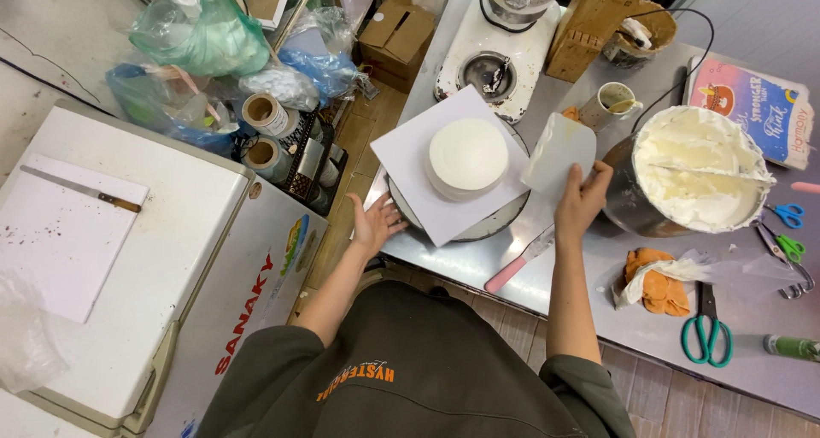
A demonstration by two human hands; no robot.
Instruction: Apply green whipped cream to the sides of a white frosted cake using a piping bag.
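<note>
A small round white frosted cake [467,156] sits on a white square board [401,152] on a turntable [495,224]. My right hand [582,200] holds a translucent white plastic scraper [559,152] just right of the cake. My left hand [374,223] is open, fingers spread, touching the turntable's left edge beside the board. A large metal bowl of white cream [696,169] stands to the right of my right hand.
A pink-handled palette knife [518,261] lies at the steel table's front edge. An orange cloth [653,280], green scissors [706,325], a stand mixer [504,41] and a knife block [594,23] surround the work area. A white chest freezer [171,258] stands at left.
</note>
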